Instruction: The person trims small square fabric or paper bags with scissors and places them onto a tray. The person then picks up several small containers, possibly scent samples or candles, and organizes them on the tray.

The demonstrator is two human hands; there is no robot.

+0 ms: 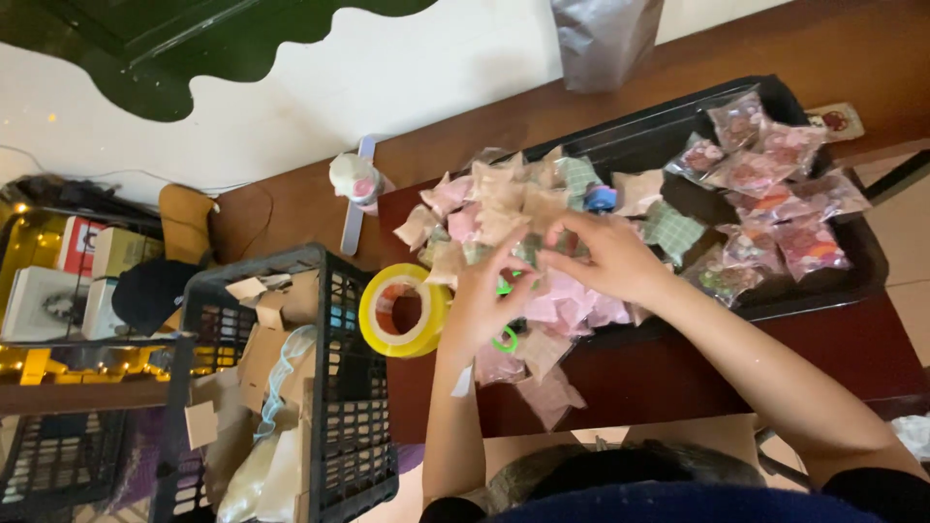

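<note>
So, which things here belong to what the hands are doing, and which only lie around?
In use: left hand, right hand, small paper packets, black tray.

Lying about: yellow tape roll, black crate, filled clear bags, grey bag.

Single head-worn camera, steep downward view, close range. Wearer's own hair at bottom edge; both forearms reach up frame over dark red table (678, 373). Scene tilted: wall upper left, floor at right edge.
</note>
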